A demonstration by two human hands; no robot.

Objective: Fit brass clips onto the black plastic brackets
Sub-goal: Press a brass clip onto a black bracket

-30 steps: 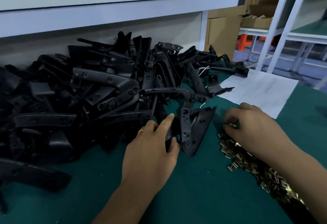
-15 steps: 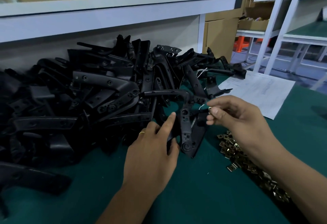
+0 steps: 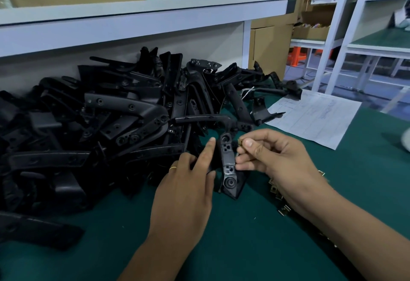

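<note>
Green-covered bench carried a big loose heap of black plastic brackets against the back wall on the left. White printed sheet lay flat at the right rear, its near corner tucked under the heap's edge. Scatter of small brass clips sat on the cloth, front right.

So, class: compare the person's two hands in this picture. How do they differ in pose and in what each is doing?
The left hand grips the black bracket with its forefinger stretched out straight; the right hand has its fingers curled.
The left hand steadies the bracket; the right hand pinches a brass clip beside the bracket's upper end.
The left hand wears a ring; none shows on the right hand.
Both hands are bare.
</note>
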